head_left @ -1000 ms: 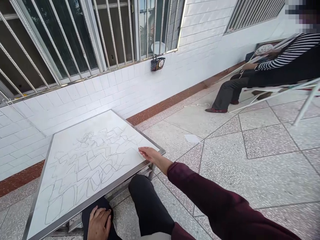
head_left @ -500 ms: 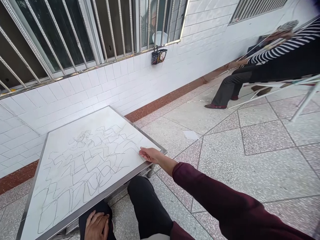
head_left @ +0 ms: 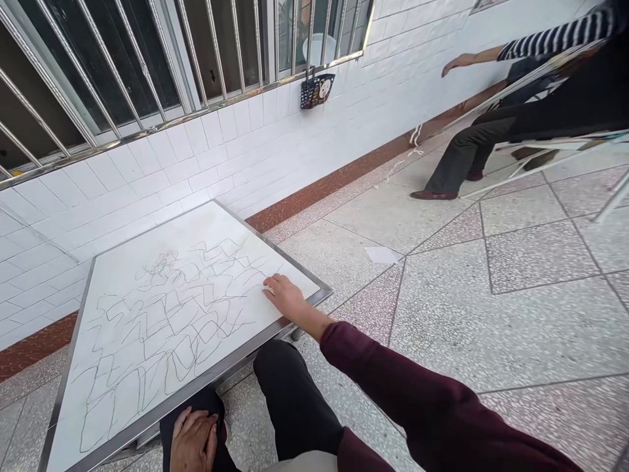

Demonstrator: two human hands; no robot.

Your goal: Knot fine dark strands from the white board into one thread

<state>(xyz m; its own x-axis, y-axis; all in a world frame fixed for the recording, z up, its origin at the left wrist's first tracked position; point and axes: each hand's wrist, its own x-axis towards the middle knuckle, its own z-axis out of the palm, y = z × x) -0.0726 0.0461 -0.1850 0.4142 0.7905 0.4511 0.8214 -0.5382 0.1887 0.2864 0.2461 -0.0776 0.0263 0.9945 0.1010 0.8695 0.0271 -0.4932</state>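
A white table (head_left: 196, 226) with a metal rim stands against the wall. Across its top lie many thin dark wavy strands (head_left: 181, 305), thread-like, with a tangled clump (head_left: 162, 263) towards the back. My right hand (head_left: 285, 298) is palm down over the table's right part, beside the strand ends. Its fingers are slightly bent and a little apart, with nothing visible in them. My left hand (head_left: 193, 438) lies flat on my left thigh, below the table's front rim, and holds nothing.
A barred window (head_left: 147, 65) is set in the white tiled wall, with a small dark bag (head_left: 316, 90) hanging from it. At the right, a person in striped sleeves (head_left: 555, 39) sits on a chair. White paper (head_left: 382, 255) lies on the floor.
My right hand has moved slightly left and turned palm down, its fingers loosening from a pinch. My left hand stays on my thigh. The seated person's arm has lifted.
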